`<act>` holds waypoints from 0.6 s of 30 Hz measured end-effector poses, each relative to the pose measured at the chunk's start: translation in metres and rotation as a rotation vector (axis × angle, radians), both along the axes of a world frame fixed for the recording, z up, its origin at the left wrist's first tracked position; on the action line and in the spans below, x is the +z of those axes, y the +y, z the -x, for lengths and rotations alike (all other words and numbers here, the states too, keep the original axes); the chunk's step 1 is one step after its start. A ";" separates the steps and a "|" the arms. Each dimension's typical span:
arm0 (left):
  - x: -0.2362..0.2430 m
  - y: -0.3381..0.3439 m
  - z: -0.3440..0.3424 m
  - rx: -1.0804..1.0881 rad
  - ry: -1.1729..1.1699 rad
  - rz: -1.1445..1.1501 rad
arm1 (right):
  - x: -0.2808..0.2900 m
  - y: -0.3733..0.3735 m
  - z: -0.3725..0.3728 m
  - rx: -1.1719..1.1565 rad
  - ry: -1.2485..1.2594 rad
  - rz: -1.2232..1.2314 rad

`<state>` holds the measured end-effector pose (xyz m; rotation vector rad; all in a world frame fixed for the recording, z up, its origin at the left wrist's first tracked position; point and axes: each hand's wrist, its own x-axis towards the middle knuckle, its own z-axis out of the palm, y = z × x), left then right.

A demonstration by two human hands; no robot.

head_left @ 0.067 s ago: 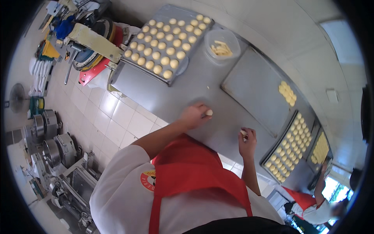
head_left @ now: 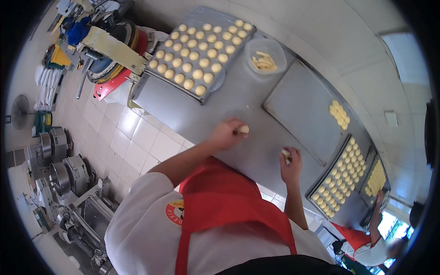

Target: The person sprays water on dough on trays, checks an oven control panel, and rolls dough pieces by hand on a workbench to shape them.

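Note:
My left hand [head_left: 227, 134] is closed around a small pale dough ball [head_left: 243, 129] over the steel table [head_left: 174, 110]. Further right, my right hand [head_left: 291, 167] has its fingers closed on another small pale dough piece [head_left: 286, 154], partly hidden by the fingers. Above my hands sit a large tray of spaced dough balls [head_left: 198, 73], a clear plastic tub [head_left: 252, 46] with pale strips inside, and a flat tray [head_left: 293, 114] with a cluster of dough balls [head_left: 339, 112] near its right end.
A second tray of dough balls [head_left: 339, 172] and a further tray [head_left: 375, 178] lie at right, where a co-worker in a red apron [head_left: 362, 243] stands. Machinery with a cream arm [head_left: 114, 50] borders the table's left end. Mixers [head_left: 75, 174] stand on the tiled floor at lower left.
My left hand has moved slightly left and up with its dough ball. My right hand has shifted a little upward.

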<state>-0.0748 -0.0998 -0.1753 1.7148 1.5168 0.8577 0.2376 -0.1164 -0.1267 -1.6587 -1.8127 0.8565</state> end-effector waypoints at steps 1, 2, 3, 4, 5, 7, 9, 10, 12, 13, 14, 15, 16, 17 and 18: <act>0.015 0.021 0.030 0.058 -0.107 -0.030 | 0.011 0.021 0.026 0.026 0.017 -0.042; 0.029 0.045 0.064 0.108 -0.216 -0.058 | 0.024 0.048 0.061 0.060 0.100 -0.091; 0.041 0.070 0.099 0.173 -0.274 -0.025 | 0.038 0.078 0.100 0.098 0.182 -0.137; 0.050 0.099 0.135 0.237 -0.331 0.007 | 0.048 0.110 0.137 0.153 0.183 -0.160; 0.056 0.133 0.173 0.251 -0.194 -0.017 | 0.055 0.143 0.176 0.204 0.181 -0.184; 0.066 0.196 0.238 0.263 0.034 -0.058 | 0.050 0.211 0.258 0.262 0.326 -0.220; 0.068 0.262 0.296 0.255 0.179 -0.126 | 0.039 0.277 0.340 0.268 0.400 -0.220; 0.061 0.295 0.316 0.237 0.225 -0.161 | 0.024 0.313 0.371 0.295 0.368 -0.253; 0.056 0.350 0.343 0.162 0.402 -0.211 | -0.001 0.372 0.421 0.342 0.227 -0.283; 0.052 0.371 0.353 0.119 0.492 -0.234 | -0.010 0.393 0.439 0.359 0.118 -0.278; 0.045 0.385 0.364 0.078 0.531 -0.225 | -0.017 0.409 0.456 0.364 0.052 -0.282; 0.038 0.398 0.371 0.035 0.566 -0.218 | -0.025 0.422 0.469 0.369 -0.018 -0.285; 0.030 0.410 0.376 -0.008 0.600 -0.211 | -0.032 0.432 0.476 0.374 -0.089 -0.287; 0.026 0.419 0.381 -0.048 0.652 -0.144 | -0.035 0.438 0.483 0.391 -0.212 -0.279; 0.022 0.423 0.383 -0.074 0.637 -0.164 | -0.038 0.443 0.486 0.409 -0.335 -0.268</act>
